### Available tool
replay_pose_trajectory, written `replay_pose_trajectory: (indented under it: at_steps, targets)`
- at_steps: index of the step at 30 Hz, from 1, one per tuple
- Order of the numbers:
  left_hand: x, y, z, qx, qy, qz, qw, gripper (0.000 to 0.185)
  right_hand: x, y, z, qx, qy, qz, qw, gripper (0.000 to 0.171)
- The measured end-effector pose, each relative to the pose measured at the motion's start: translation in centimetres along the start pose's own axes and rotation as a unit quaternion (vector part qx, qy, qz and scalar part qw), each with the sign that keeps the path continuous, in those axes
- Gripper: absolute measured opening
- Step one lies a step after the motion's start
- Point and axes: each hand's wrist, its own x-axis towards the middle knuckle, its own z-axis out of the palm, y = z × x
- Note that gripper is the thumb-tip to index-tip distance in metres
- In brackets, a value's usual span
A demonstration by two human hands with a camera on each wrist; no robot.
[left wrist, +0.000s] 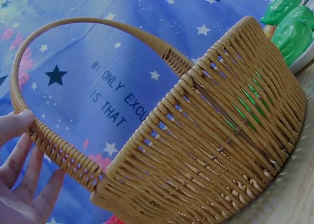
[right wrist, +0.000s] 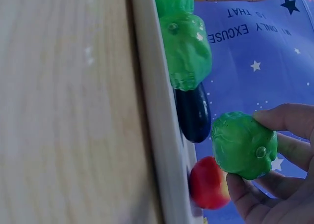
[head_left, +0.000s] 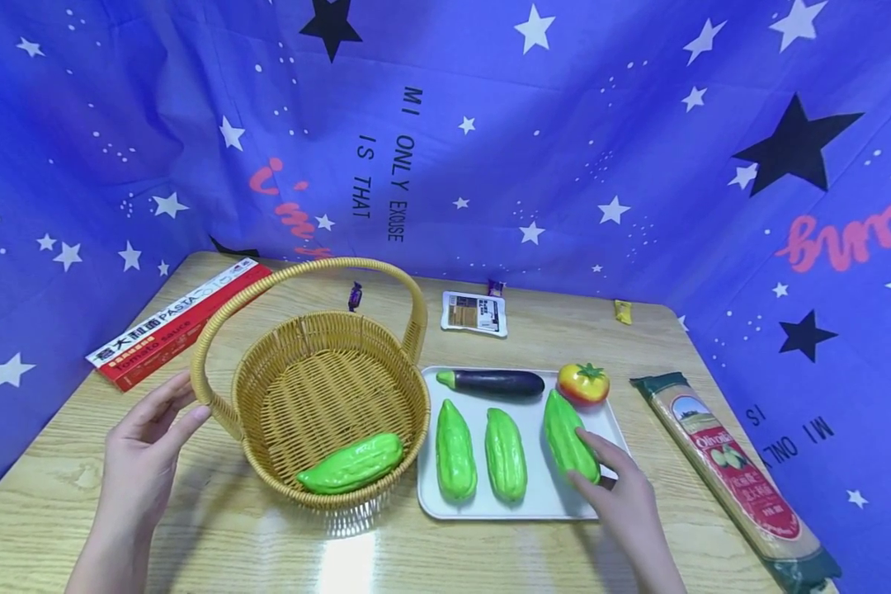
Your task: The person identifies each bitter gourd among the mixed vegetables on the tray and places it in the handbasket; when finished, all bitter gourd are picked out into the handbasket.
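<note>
A woven basket (head_left: 267, 388) with a hoop handle (left wrist: 93, 23) stands left of a white tray (head_left: 516, 505). One green gourd (head_left: 351, 464) lies inside the basket. My left hand (head_left: 171, 410) is beside the basket, thumb on the handle's base and fingers straight (left wrist: 24, 160). My right hand (head_left: 594, 469) grips the rightmost green gourd (head_left: 564, 429) on the tray, fingers curled round its end (right wrist: 243, 144). Two more green gourds (head_left: 455, 450) (head_left: 506, 454), an eggplant (head_left: 493, 382) and a tomato (head_left: 583, 384) are also on the tray.
A red pasta box (head_left: 174, 323) lies at the back left and a long spaghetti pack (head_left: 735, 478) along the right edge. A small packet (head_left: 475, 313) and two wrapped sweets (head_left: 355, 295) (head_left: 622, 311) sit at the back. Starred blue cloth surrounds the wooden table (head_left: 193, 528).
</note>
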Motion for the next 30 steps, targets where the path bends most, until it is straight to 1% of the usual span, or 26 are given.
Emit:
replay_pose_trajectory:
  at_steps: [5,10,18,25,30]
  targets:
    - [0.1,0.0,0.1,0.013,0.007,-0.005,0.9999,0.044,0.1,-0.6,-0.5,0.004,0.015,-0.012,1.000,0.058]
    - [0.1,0.0,0.2,0.018,0.008,-0.007,0.9998,0.044,0.2,-1.1,-0.9,0.007,0.016,-0.021,1.000,0.058]
    - [0.1,0.0,0.2,0.026,0.008,-0.007,0.9996,0.044,0.3,-1.5,-1.0,0.012,0.028,-0.054,0.998,0.057]
    - [0.1,0.1,0.0,0.036,0.007,-0.013,0.9992,0.044,0.6,-2.2,-1.0,0.010,0.031,-0.078,0.996,0.057]
    - [0.0,0.1,-0.1,0.028,0.001,-0.008,0.9996,0.044,0.7,-2.6,-0.9,0.008,0.025,-0.095,0.995,0.056]
